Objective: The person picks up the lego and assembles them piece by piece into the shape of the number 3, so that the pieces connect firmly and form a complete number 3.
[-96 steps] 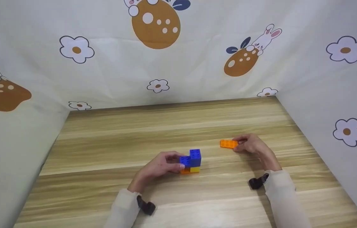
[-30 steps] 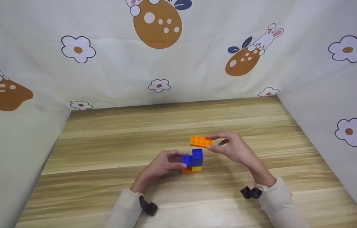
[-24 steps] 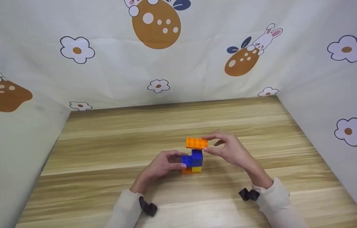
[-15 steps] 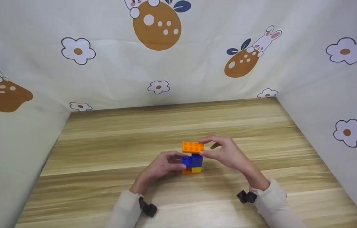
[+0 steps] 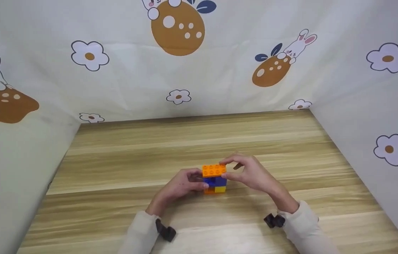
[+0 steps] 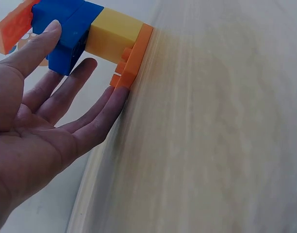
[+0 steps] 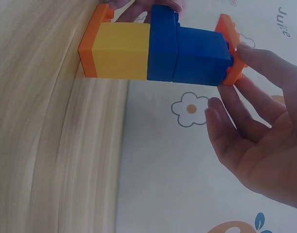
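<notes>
A small stack of toy building bricks stands on the table: a flat orange brick [image 5: 209, 191] at the bottom, a yellow brick [image 7: 120, 50] on it, then a lower blue brick [image 7: 162, 43] and an upper blue brick [image 7: 202, 56]. My left hand [image 5: 181, 185] holds the stack from the left, its thumb against the blue bricks. Between thumb and fingers, my right hand [image 5: 255, 174] pinches the right end of another flat orange brick [image 5: 213, 170] at the stack's top. That brick looks slightly tilted over the upper blue brick's studs.
The wood-grain table [image 5: 142, 148] is enclosed at the back and sides by pale cloth [image 5: 124, 70] printed with flowers and rabbits. Black wrist devices sit at the left cuff [image 5: 142, 224] and right cuff [image 5: 299, 218].
My right hand has carried the orange brick from the table at the right, leftward over the stack, then down onto its top. The left hand has kept its hold on the stack.
</notes>
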The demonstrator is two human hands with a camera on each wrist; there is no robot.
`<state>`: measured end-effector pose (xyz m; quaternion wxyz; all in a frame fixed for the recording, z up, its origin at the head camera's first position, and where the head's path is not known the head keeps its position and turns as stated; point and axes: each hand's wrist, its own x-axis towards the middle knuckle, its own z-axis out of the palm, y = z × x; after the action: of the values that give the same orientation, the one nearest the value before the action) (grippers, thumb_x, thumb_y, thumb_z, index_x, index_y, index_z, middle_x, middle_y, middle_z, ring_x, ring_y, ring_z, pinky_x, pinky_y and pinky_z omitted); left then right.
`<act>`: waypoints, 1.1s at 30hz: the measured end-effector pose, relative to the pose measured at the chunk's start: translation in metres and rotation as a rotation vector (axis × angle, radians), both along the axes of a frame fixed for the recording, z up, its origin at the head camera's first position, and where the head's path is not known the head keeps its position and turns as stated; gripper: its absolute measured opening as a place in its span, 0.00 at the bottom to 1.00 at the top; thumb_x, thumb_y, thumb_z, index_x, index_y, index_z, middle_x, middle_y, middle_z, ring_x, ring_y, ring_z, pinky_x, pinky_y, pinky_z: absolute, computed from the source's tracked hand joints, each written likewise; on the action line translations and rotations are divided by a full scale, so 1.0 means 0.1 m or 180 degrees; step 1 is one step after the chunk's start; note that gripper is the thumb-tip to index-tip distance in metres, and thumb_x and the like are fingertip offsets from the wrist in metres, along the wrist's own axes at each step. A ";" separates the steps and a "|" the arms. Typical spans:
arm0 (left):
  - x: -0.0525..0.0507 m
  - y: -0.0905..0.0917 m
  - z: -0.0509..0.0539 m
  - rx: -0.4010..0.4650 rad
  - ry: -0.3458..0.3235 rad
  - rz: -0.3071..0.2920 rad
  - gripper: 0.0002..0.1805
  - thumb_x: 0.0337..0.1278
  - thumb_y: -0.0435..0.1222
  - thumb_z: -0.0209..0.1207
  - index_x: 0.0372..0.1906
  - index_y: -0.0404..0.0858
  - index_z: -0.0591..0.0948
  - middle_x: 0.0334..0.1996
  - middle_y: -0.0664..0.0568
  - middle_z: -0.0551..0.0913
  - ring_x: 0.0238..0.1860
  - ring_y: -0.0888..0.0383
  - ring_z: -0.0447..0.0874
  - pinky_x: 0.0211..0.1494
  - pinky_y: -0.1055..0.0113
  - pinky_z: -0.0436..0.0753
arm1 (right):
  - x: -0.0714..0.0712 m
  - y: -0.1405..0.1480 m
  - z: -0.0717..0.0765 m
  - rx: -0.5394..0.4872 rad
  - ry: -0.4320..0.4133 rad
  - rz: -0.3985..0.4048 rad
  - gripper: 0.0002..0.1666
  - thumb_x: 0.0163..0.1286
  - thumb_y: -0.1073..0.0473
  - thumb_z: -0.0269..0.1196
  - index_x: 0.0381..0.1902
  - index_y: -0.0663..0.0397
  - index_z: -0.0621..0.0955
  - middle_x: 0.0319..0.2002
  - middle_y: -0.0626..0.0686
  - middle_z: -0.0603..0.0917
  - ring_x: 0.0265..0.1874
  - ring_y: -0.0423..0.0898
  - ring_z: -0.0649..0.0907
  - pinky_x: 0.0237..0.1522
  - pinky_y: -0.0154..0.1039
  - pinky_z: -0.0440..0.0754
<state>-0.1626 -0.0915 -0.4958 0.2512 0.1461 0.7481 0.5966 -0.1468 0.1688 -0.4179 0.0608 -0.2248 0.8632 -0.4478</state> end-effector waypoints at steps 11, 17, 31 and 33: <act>0.01 0.00 -0.01 0.0155 -0.0081 -0.0049 0.28 0.59 0.44 0.69 0.62 0.38 0.79 0.61 0.41 0.81 0.61 0.49 0.82 0.57 0.60 0.85 | -0.01 0.03 -0.02 -0.0246 -0.0357 0.0036 0.21 0.63 0.54 0.72 0.53 0.53 0.85 0.55 0.57 0.85 0.48 0.53 0.87 0.47 0.37 0.87; 0.00 0.00 -0.01 0.0177 -0.0066 -0.0059 0.28 0.59 0.43 0.69 0.63 0.37 0.78 0.61 0.40 0.82 0.60 0.49 0.83 0.57 0.60 0.85 | -0.03 0.04 -0.04 -0.0412 -0.0489 0.0084 0.21 0.63 0.58 0.72 0.54 0.58 0.84 0.56 0.60 0.84 0.55 0.56 0.86 0.48 0.34 0.86; 0.01 0.01 -0.01 0.0116 -0.0036 0.0012 0.27 0.58 0.45 0.70 0.60 0.39 0.80 0.59 0.42 0.84 0.58 0.51 0.84 0.56 0.61 0.86 | -0.04 0.03 -0.05 -0.0217 -0.0450 -0.0098 0.20 0.60 0.53 0.74 0.51 0.45 0.87 0.53 0.52 0.86 0.54 0.53 0.84 0.51 0.43 0.86; 0.01 0.02 -0.02 0.0138 -0.0030 0.0002 0.26 0.58 0.44 0.70 0.60 0.39 0.80 0.59 0.42 0.84 0.58 0.51 0.84 0.56 0.60 0.86 | -0.04 0.03 -0.06 -0.0176 -0.0451 -0.0143 0.20 0.60 0.53 0.75 0.50 0.45 0.87 0.53 0.52 0.86 0.54 0.55 0.84 0.50 0.43 0.86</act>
<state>-0.1618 -0.0900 -0.4973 0.2512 0.1485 0.7338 0.6134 -0.1507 0.1720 -0.4242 0.1055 -0.1748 0.8489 -0.4876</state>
